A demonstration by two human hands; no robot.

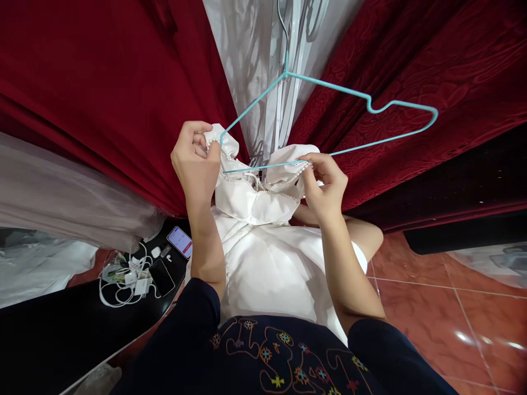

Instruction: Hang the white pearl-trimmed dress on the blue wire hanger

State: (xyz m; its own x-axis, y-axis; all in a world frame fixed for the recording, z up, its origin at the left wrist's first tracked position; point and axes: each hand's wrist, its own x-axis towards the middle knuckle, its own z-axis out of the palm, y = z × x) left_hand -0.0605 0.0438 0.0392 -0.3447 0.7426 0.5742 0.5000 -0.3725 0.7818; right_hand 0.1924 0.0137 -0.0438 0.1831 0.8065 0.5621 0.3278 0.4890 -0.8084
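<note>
A white dress [267, 258] with a beaded neckline and puffed sleeves lies over my lap, its top raised between my hands. At the left sleeve, my left hand [197, 156] pinches the beaded edge beside the end of a light blue hanger [329, 85]. That hanger end sits inside the left sleeve opening. My right hand [323, 178] grips the beaded edge of the right sleeve against the hanger's lower bar. The hanger's right end sticks out past my right hand, outside the dress, and its hook points up.
Red curtains [102, 82] hang on both sides of white fabric. At the left, a black table [82, 329] bears a lit phone [179, 242], a dark phone [162, 277] and tangled white cables [119, 299]. Red tiles [432, 307] cover the floor at the right.
</note>
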